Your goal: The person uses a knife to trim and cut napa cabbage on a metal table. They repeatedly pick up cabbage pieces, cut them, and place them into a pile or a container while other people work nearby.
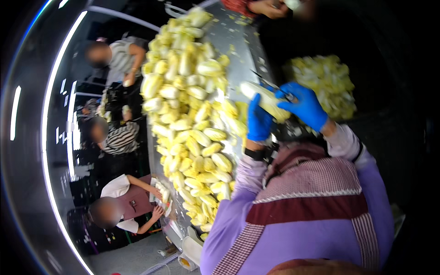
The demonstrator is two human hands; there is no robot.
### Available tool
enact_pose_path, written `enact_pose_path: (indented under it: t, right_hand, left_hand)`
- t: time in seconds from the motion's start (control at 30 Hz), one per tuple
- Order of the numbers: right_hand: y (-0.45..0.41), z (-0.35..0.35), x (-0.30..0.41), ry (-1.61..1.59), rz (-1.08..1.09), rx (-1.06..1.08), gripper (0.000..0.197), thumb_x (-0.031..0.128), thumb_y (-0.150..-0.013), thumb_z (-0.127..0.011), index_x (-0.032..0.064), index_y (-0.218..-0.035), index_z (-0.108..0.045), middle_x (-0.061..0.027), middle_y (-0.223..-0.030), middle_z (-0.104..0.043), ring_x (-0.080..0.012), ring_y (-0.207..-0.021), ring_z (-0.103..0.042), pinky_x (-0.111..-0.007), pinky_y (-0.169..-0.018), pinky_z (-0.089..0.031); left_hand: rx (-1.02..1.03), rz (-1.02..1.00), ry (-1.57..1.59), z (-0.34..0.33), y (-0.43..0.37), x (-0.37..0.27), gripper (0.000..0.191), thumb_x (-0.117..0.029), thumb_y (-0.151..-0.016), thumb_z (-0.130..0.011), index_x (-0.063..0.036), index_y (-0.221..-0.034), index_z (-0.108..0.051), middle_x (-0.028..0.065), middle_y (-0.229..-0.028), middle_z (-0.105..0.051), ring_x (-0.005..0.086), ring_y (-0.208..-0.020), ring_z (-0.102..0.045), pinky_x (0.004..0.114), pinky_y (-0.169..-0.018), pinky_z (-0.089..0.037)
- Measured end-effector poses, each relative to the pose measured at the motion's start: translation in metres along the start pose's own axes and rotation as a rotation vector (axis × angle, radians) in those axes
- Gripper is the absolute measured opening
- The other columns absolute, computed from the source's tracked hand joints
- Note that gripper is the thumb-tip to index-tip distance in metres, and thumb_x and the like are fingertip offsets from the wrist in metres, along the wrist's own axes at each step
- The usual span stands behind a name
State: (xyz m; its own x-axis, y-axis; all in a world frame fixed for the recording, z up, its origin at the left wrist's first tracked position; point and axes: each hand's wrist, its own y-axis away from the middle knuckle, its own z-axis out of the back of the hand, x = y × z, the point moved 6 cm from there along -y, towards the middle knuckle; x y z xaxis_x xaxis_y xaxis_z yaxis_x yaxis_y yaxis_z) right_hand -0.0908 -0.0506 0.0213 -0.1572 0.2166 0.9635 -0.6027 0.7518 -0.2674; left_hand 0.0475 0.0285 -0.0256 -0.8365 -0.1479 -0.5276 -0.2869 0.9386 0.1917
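Observation:
My left hand (259,121), in a blue glove, grips a pale Chinese cabbage (252,90) from below and the side. The cabbage is tilted, its white base towards the metal table and its yellow leaf end near my body. In my right hand (307,104), also gloved in blue, is a knife (264,79) with a dark, narrow blade. The blade runs along the far side of the cabbage; whether it touches is unclear. Beside my left hand, many yellow-white Chinese cabbages (192,141) are heaped along the table (243,65).
A pile of loose cabbage leaves (323,86) lies low to the right, beyond the table edge. Leaf scraps dot the metal. At the top, another person's hand (270,8) is near the table; across it, a person (132,202) handles a packed bag (164,196).

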Motion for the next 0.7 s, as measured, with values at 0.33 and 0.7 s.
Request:
enact_pose_path:
  t: [0.33, 0.7]
  right_hand:
    - [0.005, 0.01, 0.012, -0.019, -0.023, -0.046, 0.022, 0.01, -0.086, -0.075, 0.0024, -0.105, -0.067, -0.0021, -0.1, -0.065, -0.0136, -0.093, -0.063, -0.028, -0.086, -0.052]
    - [-0.002, 0.011, -0.011, -0.034, -0.135, 0.084, 0.049, 0.03, -0.081, -0.081, 0.0035, -0.119, -0.066, -0.0081, -0.105, -0.069, -0.0144, -0.093, -0.064, -0.029, -0.087, -0.051]
  left_hand:
    - [0.053, -0.243, -0.245, -0.023, 0.012, -0.019, 0.062, -0.018, -0.094, -0.061, -0.0043, -0.148, -0.032, 0.0189, -0.141, -0.049, 0.0351, -0.128, -0.051, 0.049, -0.109, -0.041]
    - [0.256, -0.179, -0.069, -0.044, 0.016, -0.017, 0.077, -0.02, -0.084, -0.064, -0.0058, -0.15, -0.026, 0.0223, -0.142, -0.045, 0.0363, -0.131, -0.047, 0.049, -0.112, -0.037]
